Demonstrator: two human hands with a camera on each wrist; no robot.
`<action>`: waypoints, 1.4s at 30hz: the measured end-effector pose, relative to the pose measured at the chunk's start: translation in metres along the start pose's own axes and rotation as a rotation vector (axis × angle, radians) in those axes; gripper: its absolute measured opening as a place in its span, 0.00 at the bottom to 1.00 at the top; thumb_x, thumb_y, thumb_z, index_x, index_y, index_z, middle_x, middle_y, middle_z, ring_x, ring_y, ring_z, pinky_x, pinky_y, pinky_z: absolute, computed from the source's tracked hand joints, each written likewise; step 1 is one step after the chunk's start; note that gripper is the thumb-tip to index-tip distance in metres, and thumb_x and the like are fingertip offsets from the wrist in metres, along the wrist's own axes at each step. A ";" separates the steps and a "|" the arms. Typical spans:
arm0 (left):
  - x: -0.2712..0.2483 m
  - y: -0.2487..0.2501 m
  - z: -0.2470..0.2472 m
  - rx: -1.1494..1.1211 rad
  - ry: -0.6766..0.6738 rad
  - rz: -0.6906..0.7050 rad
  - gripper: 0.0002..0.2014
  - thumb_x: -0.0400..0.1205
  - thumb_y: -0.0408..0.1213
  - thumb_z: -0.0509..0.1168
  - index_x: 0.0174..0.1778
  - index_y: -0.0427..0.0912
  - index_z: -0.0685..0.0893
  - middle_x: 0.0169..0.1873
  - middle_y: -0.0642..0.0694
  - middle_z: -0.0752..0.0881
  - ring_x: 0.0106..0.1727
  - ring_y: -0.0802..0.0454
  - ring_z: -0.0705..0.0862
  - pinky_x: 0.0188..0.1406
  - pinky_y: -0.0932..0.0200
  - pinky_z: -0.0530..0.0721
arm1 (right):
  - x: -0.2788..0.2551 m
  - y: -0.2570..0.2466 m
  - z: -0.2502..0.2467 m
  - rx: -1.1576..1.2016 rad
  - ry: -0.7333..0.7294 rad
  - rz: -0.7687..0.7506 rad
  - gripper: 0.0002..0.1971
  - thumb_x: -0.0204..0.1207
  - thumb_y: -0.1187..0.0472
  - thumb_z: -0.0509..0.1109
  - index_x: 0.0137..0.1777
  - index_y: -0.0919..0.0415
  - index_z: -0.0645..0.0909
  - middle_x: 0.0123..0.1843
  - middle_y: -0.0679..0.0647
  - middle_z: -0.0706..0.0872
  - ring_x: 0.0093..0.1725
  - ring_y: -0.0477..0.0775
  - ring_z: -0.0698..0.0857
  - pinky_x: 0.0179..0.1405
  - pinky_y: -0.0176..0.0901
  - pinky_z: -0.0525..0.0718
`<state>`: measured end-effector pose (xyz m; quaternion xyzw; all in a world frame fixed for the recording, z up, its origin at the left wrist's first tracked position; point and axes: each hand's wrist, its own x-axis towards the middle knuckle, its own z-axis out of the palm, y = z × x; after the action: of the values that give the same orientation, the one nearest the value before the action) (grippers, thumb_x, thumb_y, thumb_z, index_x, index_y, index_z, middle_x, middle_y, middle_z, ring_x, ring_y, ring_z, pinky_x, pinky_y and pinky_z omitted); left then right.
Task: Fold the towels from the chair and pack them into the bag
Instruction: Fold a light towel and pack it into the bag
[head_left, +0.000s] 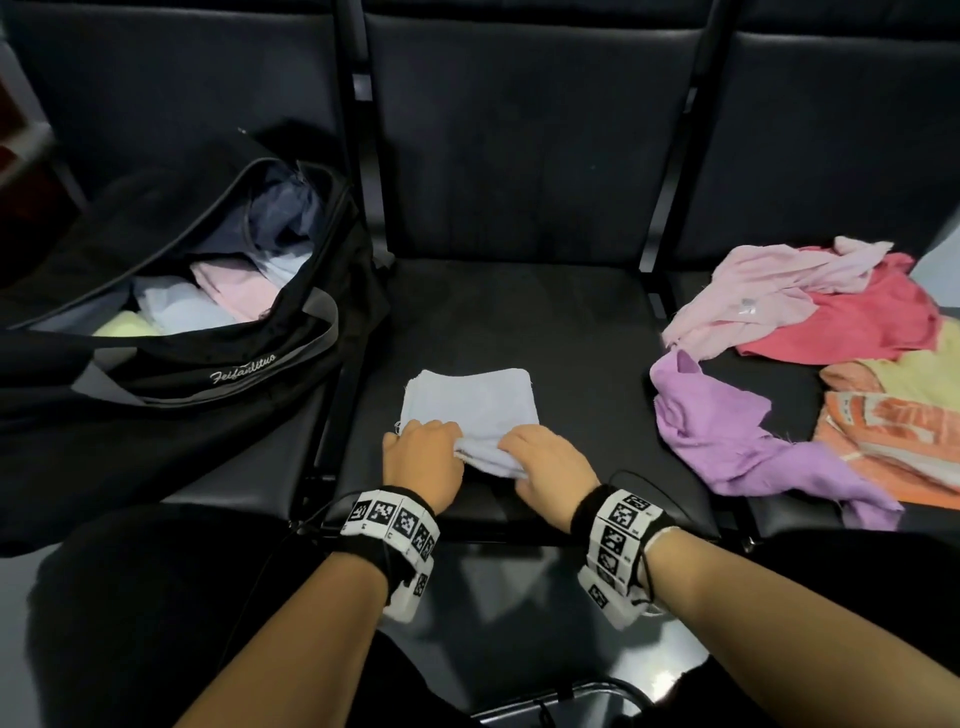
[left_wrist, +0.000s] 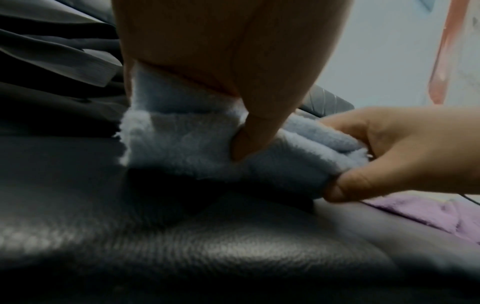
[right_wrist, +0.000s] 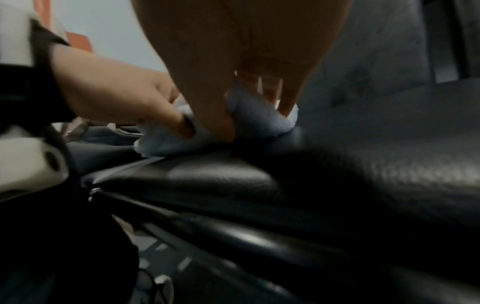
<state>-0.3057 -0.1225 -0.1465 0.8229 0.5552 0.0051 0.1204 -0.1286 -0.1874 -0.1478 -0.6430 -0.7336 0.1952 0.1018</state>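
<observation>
A pale blue towel (head_left: 470, 400) lies partly folded on the middle black seat (head_left: 545, 312). My left hand (head_left: 422, 453) pinches the towel's near left edge, thumb pressed into the pile (left_wrist: 182, 139). My right hand (head_left: 548, 457) pinches the near right edge, fingers curled round the fold (right_wrist: 259, 121). The near edge is lifted off the seat between both hands. An open black bag (head_left: 171, 291) stands on the left seat with several folded towels inside.
On the right seat lies a heap of unfolded towels: purple (head_left: 727, 436), pink (head_left: 769, 291), red (head_left: 872, 322), yellow (head_left: 919, 374) and orange (head_left: 893, 431). Black seat backs rise behind. A metal frame bar runs under the seat front (right_wrist: 233, 232).
</observation>
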 end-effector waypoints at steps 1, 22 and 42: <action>0.000 -0.003 -0.001 -0.008 0.015 -0.001 0.09 0.79 0.36 0.62 0.50 0.52 0.84 0.46 0.53 0.87 0.58 0.47 0.80 0.56 0.50 0.72 | 0.002 0.001 -0.002 0.047 0.014 0.057 0.17 0.73 0.68 0.66 0.60 0.57 0.84 0.59 0.53 0.85 0.62 0.58 0.82 0.61 0.48 0.78; 0.017 -0.030 -0.003 -0.878 -0.039 -0.113 0.19 0.80 0.35 0.74 0.28 0.47 0.72 0.15 0.62 0.70 0.19 0.64 0.66 0.21 0.72 0.64 | -0.002 0.066 -0.022 0.705 0.271 0.409 0.07 0.77 0.55 0.75 0.49 0.55 0.82 0.44 0.58 0.89 0.43 0.57 0.86 0.48 0.51 0.83; 0.025 -0.021 0.010 -0.696 0.022 -0.361 0.09 0.74 0.42 0.77 0.39 0.49 0.81 0.34 0.50 0.86 0.34 0.53 0.82 0.33 0.61 0.78 | 0.019 0.077 -0.010 0.463 0.034 0.460 0.07 0.79 0.54 0.72 0.45 0.52 0.77 0.39 0.51 0.81 0.39 0.49 0.78 0.37 0.38 0.74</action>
<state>-0.3139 -0.0939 -0.1635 0.6219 0.6573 0.1807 0.3854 -0.0581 -0.1596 -0.1733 -0.7549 -0.5032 0.3640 0.2107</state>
